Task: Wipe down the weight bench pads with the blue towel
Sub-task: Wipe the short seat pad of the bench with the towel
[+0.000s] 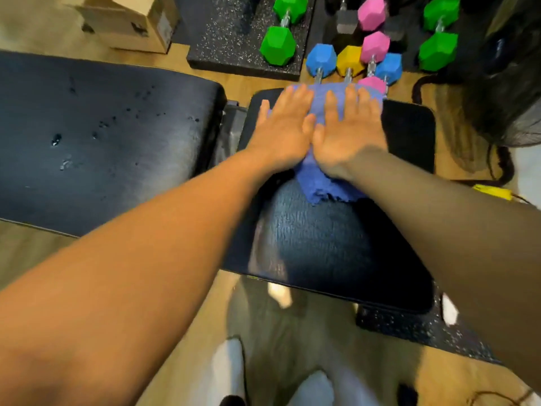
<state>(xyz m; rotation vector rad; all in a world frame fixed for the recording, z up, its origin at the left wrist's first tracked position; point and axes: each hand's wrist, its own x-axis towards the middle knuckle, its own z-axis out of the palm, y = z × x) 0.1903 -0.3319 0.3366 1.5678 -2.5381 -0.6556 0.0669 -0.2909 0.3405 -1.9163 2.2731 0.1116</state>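
Position: wide-angle camera on the person's head, above the seat pad [322, 244].
Direction: forward and steeply down, toward the left hand [281, 127] and right hand [348, 133].
Nearness: close; the seat pad fills the middle of the frame.

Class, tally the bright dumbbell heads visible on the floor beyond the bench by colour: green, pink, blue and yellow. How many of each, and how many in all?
Green heads: 4
Pink heads: 3
Blue heads: 2
Yellow head: 1
Total: 10
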